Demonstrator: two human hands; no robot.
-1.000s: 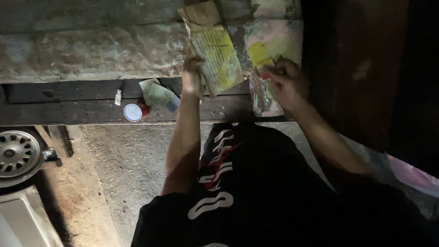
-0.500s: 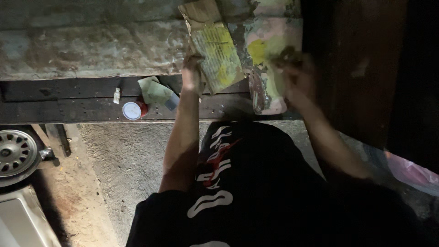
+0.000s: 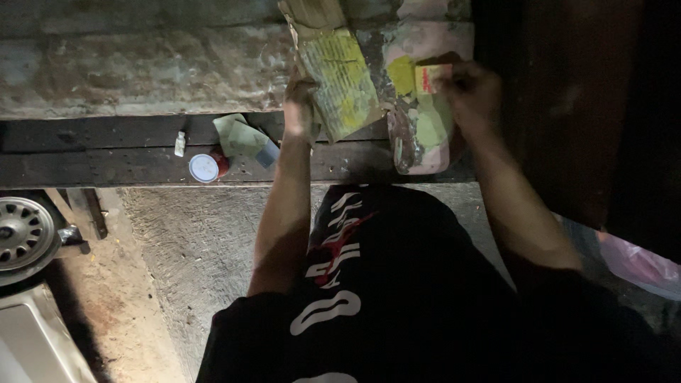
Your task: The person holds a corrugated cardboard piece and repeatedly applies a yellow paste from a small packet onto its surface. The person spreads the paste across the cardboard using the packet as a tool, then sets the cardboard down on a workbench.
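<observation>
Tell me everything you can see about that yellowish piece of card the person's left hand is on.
The card is a worn, flat piece, brownish at its torn upper end and yellow-green over most of its face, with faint dark marks too blurred to make out. Its edges look ragged and creased. It lies tilted on the weathered bench top, its lower corner reaching over the front edge. The left hand grips its left edge.

White-lidded jar (image 3: 204, 168), metal drain (image 3: 21, 235)

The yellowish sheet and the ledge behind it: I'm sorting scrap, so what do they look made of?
The yellowish sheet, held by the left hand, looks like worn cardboard or thick paper: matte, creased, with torn edges. The ledge seems rough concrete or plaster, blotchy and dull, though the dim light leaves that open.
</observation>
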